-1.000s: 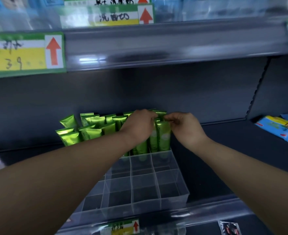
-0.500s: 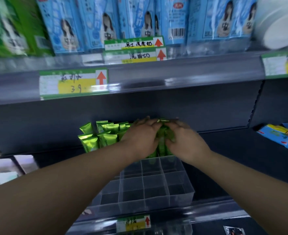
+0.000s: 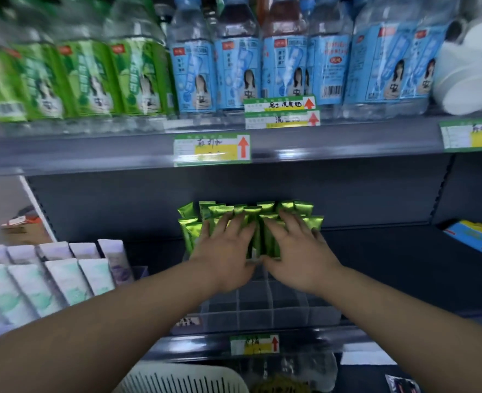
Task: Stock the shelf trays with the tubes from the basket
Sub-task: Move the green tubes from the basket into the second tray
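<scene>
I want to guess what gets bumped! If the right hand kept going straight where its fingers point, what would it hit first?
The green tubes: the right hand seems to rest its straight fingers on them. Behind the tubes comes the shelf's dark back wall, though depth is hard to judge.

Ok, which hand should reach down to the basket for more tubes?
Probably left. Both the left hand and right hand lie flat on the green tubes, holding nothing, but the white basket sits below the left forearm, away from the right arm.
</scene>
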The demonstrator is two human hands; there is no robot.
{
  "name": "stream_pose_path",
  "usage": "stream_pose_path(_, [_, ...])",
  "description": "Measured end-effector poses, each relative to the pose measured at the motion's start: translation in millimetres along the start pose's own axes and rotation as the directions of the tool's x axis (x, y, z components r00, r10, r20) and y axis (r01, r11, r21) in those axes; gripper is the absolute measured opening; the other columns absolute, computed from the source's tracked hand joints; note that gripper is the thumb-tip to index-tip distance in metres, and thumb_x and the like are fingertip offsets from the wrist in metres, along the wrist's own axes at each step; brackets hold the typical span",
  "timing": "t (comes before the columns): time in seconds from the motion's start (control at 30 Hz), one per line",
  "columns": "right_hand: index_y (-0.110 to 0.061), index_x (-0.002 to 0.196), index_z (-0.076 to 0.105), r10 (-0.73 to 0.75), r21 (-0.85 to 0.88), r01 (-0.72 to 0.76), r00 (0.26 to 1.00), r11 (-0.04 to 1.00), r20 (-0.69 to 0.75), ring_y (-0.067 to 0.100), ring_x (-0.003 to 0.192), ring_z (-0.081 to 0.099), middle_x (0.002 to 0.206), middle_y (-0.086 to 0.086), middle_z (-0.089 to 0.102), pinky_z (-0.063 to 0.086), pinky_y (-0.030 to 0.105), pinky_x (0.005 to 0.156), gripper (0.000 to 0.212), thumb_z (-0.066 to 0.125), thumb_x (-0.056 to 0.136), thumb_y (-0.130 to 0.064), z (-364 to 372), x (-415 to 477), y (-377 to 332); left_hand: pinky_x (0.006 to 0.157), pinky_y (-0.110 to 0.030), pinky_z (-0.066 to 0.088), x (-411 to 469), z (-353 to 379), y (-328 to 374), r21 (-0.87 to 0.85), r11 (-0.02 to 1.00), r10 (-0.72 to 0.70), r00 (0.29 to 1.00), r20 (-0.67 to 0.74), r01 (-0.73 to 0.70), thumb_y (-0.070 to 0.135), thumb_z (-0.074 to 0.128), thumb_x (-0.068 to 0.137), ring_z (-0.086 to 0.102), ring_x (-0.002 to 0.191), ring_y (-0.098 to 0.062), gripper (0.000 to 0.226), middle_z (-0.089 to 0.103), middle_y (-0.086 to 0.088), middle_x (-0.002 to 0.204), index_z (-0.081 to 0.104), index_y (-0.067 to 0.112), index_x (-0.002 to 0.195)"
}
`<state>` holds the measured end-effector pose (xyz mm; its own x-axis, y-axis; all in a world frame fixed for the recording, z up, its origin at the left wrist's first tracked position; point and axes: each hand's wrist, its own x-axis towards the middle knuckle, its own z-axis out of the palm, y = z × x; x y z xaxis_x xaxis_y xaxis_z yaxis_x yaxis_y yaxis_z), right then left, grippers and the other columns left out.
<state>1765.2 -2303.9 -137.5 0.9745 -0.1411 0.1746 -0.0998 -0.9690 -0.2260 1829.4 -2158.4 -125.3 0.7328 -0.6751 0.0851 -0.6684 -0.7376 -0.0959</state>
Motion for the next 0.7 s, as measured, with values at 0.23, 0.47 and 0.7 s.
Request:
stream_pose_path(0.23, [-0.033, 0.149, 0.004, -0.068, -0.014, 0.069, 0.996, 0.997, 0.064, 0.021, 0.146, -0.011, 0.158, -0.005, -0.01, 0.006, 0.052, 0.118, 0.075, 0.044, 0.09, -0.053, 11.4, -15.5, -52.1, 0.117, -0.054, 0.001, -54.4, 5.1, -30.5, 0.023, 0.998, -0.06, 0.998, -0.005, 0.06, 0.052, 0.04, 0.091, -0.009, 0.146, -0.022, 0.076, -0.007, 0.002, 0.158, -0.002, 0.027, 0.149])
stream_pose_path(0.47, [-0.031, 0.15, 0.001, -0.141, 0.002, 0.141, 0.983, 0.99, 0.121, 0.021, 0.146, -0.012, 0.158, -0.003, -0.012, 0.001, 0.049, 0.118, 0.078, 0.046, 0.09, -0.054, 33.9, -36.3, -106.9, 0.118, -0.051, 0.001, -115.0, 21.4, -58.3, -0.021, 0.991, -0.132, 0.991, -0.022, 0.132, 0.051, 0.041, 0.091, -0.01, 0.146, -0.021, 0.078, -0.006, 0.002, 0.158, -0.003, 0.025, 0.15])
stream_pose_path(0.7, [-0.031, 0.15, 0.0, -0.208, 0.005, 0.21, 0.962, 0.978, 0.176, 0.019, 0.146, -0.013, 0.159, -0.004, -0.011, -0.001, 0.047, 0.119, 0.079, 0.044, 0.09, -0.056, 69.4, -61.0, -152.3, 0.119, -0.049, -0.001, -176.9, 53.0, -89.0, -0.043, 0.98, -0.195, 0.98, 0.025, 0.196, 0.051, 0.04, 0.091, -0.011, 0.146, -0.022, 0.081, -0.009, -0.001, 0.159, -0.006, 0.023, 0.15])
